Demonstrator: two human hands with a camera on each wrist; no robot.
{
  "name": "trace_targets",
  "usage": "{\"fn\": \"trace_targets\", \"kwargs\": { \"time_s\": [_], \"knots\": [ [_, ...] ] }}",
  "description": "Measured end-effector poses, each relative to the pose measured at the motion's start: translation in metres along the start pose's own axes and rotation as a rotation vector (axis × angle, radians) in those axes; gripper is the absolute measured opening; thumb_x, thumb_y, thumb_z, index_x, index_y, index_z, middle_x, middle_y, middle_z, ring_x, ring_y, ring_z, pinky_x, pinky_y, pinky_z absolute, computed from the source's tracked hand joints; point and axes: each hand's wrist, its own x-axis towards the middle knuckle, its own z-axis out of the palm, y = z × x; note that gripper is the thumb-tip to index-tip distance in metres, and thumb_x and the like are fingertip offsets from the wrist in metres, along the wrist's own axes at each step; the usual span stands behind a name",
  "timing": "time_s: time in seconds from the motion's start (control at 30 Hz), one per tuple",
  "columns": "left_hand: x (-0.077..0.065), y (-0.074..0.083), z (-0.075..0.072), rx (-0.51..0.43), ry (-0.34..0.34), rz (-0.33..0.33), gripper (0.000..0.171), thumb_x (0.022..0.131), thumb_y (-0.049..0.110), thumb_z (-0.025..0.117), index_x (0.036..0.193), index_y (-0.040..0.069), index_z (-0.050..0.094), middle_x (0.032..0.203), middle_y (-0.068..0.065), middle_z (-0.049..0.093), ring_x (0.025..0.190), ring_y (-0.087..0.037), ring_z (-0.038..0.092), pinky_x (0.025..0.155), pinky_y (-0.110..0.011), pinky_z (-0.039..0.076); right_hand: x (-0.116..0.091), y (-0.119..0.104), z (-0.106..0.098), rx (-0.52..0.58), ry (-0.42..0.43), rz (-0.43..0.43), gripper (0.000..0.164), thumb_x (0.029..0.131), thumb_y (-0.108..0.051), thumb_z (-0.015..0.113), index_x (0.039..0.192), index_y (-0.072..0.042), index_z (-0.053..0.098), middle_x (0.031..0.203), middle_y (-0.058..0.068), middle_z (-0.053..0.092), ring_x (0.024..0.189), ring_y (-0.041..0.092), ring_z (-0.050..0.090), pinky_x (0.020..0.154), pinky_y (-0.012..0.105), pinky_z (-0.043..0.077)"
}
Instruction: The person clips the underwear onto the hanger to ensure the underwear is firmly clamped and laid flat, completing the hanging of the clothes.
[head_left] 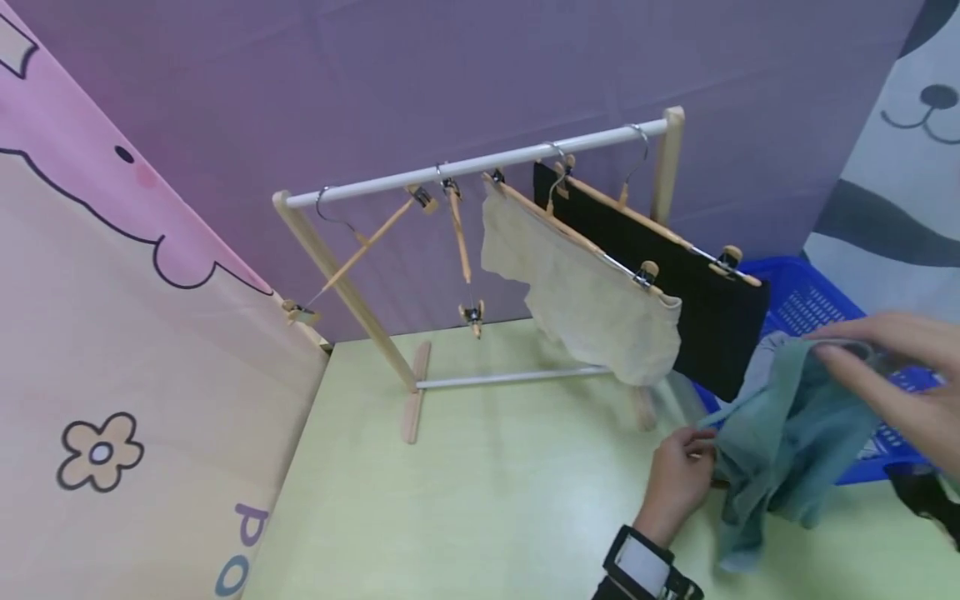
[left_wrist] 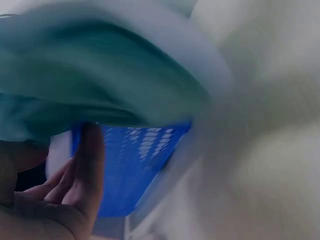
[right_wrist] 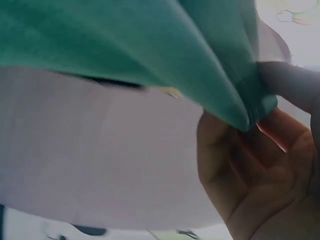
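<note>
A soft blue-green garment [head_left: 795, 425] hangs in loose folds between the two hands at the right of the head view; its exact kind cannot be told. My right hand [head_left: 915, 375] pinches its upper edge between thumb and fingers, and the right wrist view shows a folded corner of the green cloth [right_wrist: 230, 75] in that grip. Lower down on the other side, my left hand [head_left: 678, 475] holds the garment's left edge with bent fingers. In the left wrist view the cloth [left_wrist: 100, 75] covers part of the fingers.
A small rack with a white rail [head_left: 480, 167] stands on the pale green table [head_left: 510, 500]. Beige shorts [head_left: 577, 283] and a black garment [head_left: 645, 258] hang from clip hangers; two bare hangers [head_left: 375, 237] are at the left. Behind the hands sits a blue basket [head_left: 810, 292] with clothes.
</note>
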Motion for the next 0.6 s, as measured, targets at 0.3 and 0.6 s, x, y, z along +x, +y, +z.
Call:
{"fn": "trace_targets", "kwargs": {
  "time_s": [0.3, 0.6],
  "knots": [
    [-0.031, 0.030, -0.054, 0.134, -0.244, 0.383, 0.060, 0.097, 0.009, 0.062, 0.151, 0.017, 0.036, 0.149, 0.001, 0.046, 0.129, -0.005, 0.051, 0.106, -0.021, 0.041, -0.013, 0.000, 0.054, 0.011, -0.220, -0.154, 0.017, 0.078, -0.011, 0.082, 0.093, -0.013, 0.076, 0.084, 0.000, 0.074, 0.062, -0.001, 0.056, 0.048, 0.020, 0.045],
    [-0.043, 0.037, -0.081, 0.245, -0.108, 0.336, 0.024, 0.100, 0.017, 0.059, 0.123, 0.013, 0.063, 0.108, 0.003, 0.070, 0.093, 0.007, 0.060, 0.078, -0.012, 0.050, -0.021, -0.021, 0.096, 0.179, -0.265, -0.248, 0.025, 0.075, -0.005, 0.083, 0.095, -0.019, 0.075, 0.087, -0.007, 0.073, 0.068, -0.004, 0.058, 0.053, 0.020, 0.047]
  ]
}}
